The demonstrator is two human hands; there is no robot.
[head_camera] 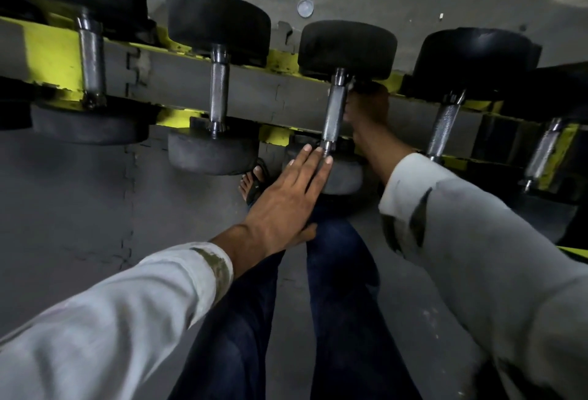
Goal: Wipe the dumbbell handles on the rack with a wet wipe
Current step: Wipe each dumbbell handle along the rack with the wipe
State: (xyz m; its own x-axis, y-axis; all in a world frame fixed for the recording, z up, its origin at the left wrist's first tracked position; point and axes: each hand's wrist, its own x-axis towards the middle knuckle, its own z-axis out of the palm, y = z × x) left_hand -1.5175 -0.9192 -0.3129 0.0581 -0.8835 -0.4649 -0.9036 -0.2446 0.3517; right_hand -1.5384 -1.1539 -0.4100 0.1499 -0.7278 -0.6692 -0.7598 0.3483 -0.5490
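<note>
Left hand [288,196] flat, fingers spread on near head of third dumbbell [334,113]; right hand [366,113] behind its handle, grip hidden, wipe unseen. Risk: dumbbell rolls off rack [51,56] toward foot [253,181].

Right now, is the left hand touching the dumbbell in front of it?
Touching. The head view shows the left hand lying flat on the dumbbell, fingertips at the handle's near collar.

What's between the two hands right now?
In the head view, one knurled dumbbell handle: the left hand lies flat with fingertips at its near end, the right hand reaches in just behind it. No wipe is visible.
</note>
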